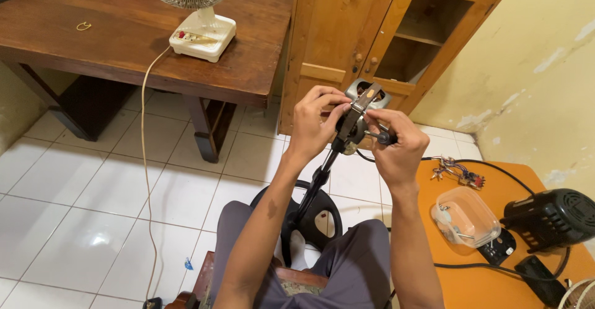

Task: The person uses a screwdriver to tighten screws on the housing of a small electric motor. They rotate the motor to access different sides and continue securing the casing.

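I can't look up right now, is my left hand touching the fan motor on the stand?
Touching. The head view shows the left hand with fingers on the fan motor.

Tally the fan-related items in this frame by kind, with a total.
Assembled white desk fan on the wooden table: 1
Bare grey fan motor on a black stand, held in both hands: 1
Detached black motor housing on the orange table: 1
Total: 3

Both forearms bare to the elbow — no sleeves, watch or bands in view. Left hand (pixel 313 123) and right hand (pixel 396 145): no gloves, no rings visible. A dark patch marks the left forearm near mid-length. Legs covered by grey-purple trousers — plain cloth, loosely creased over both thighs.
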